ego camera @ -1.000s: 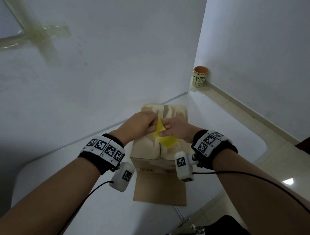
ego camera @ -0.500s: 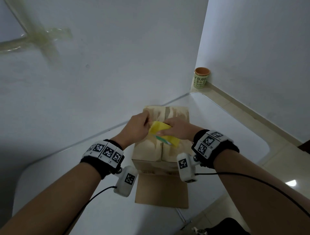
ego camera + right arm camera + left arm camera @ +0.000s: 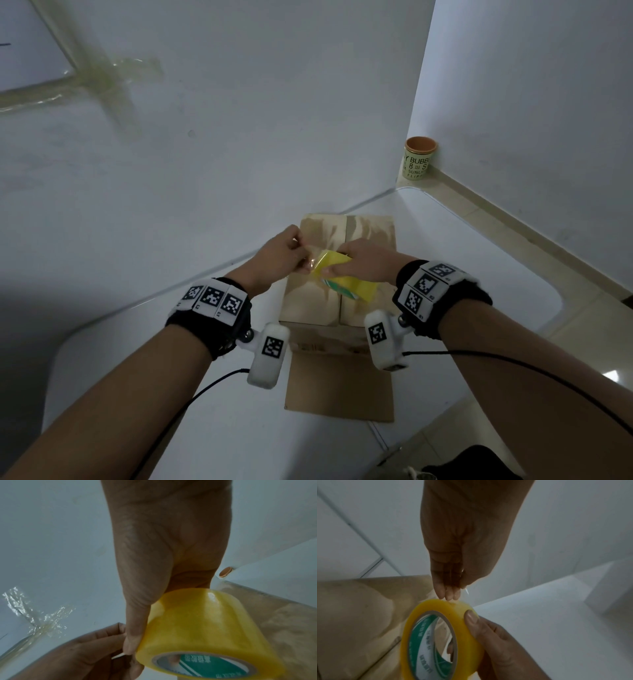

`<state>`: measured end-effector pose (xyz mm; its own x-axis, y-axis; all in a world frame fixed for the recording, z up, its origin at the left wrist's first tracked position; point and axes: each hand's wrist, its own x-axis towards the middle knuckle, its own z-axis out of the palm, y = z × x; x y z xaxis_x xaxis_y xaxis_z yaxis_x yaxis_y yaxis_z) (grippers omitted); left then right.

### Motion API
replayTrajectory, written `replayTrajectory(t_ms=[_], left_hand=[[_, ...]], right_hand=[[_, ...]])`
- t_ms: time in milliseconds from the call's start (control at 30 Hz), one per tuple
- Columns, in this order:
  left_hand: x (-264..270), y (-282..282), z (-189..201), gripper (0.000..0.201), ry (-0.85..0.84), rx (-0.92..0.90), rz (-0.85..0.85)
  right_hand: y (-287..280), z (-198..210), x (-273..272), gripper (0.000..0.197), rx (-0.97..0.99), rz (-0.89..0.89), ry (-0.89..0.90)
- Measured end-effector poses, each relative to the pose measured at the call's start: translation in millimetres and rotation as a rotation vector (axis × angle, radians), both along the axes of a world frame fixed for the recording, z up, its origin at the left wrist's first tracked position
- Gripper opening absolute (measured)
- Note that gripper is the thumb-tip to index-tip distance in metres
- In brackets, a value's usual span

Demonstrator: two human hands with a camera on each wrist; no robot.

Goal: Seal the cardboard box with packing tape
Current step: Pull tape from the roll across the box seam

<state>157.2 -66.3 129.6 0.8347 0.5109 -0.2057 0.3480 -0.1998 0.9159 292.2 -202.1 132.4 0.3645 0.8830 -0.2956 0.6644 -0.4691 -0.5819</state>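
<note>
Tape roll (image 3: 346, 279) in R hand (image 3: 368, 262).

left hand (image 3: 282, 251) drawn left off yellow tape roll (image 3: 346, 279), free end pinched

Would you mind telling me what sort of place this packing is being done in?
Probably a plain room in a home or small office, not a warehouse: a white table pushed into a corner of bare white walls, old tape strips stuck on one wall, and a paper cup on the tiled floor.
</note>
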Motion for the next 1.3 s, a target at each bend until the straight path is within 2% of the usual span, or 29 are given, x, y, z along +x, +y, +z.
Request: replayTrajectory(t_ms=[100, 200, 300, 400, 433, 500, 567, 667, 733, 833, 967, 1100, 1167, 1300], left_hand=[[-6, -4, 3, 0.013, -0.027, -0.246, 0.066], [-12, -3, -3, 0.027, 0.011, -0.308, 0.058], [-17, -1, -16, 0.013, -0.018, -0.395, 0.104], [-24, 1, -28, 0.006, -0.038, -0.452, 0.186], [-27, 1, -34, 0.005, -0.033, -0.461, 0.199], [-32, 1, -41, 0.004, -0.033, -0.453, 0.204], [-37, 5, -46, 0.006, -0.042, -0.4, 0.214], [-46, 10, -50, 0.006, -0.047, -0.327, 0.22], [-51, 8, -58, 0.007, -0.012, -0.296, 0.221], [-61, 0, -79, 0.004, 0.08, -0.212, 0.26], [-69, -6, -101, 0.006, 0.068, -0.256, 0.341], [-54, -23, -100, 0.01, 0.024, -0.333, 0.36], [-38, -35, -100, 0.013, 0.017, -0.367, 0.347], [-12, -46, -98, 0.002, 0.031, -0.344, 0.316]], right_hand=[[-2, 1, -2, 0.054, 0.003, -0.012, 0.039], [-7, 2, -8, 0.051, 0.029, -0.048, 0.121], [-12, 6, -14, 0.05, -0.008, -0.063, 0.21], [-16, 12, -18, 0.045, -0.04, -0.124, 0.434], [-16, 13, -20, 0.043, -0.047, -0.131, 0.46], [-15, 14, -23, 0.042, -0.074, -0.083, 0.344], [-18, 12, -27, 0.05, -0.151, -0.03, 0.141], [-27, 11, -27, 0.055, -0.234, -0.067, -0.068], [-32, 12, -24, 0.057, -0.276, -0.065, -0.029], [-37, 12, -31, 0.048, -0.359, -0.037, 0.111], [-37, 2, -38, 0.038, -0.387, 0.061, 0.019], [-40, -2, -33, 0.053, -0.351, 0.061, -0.06], [-45, -5, -25, 0.054, -0.331, 0.002, -0.113], [-66, -3, -9, 0.054, -0.31, -0.106, -0.12]])
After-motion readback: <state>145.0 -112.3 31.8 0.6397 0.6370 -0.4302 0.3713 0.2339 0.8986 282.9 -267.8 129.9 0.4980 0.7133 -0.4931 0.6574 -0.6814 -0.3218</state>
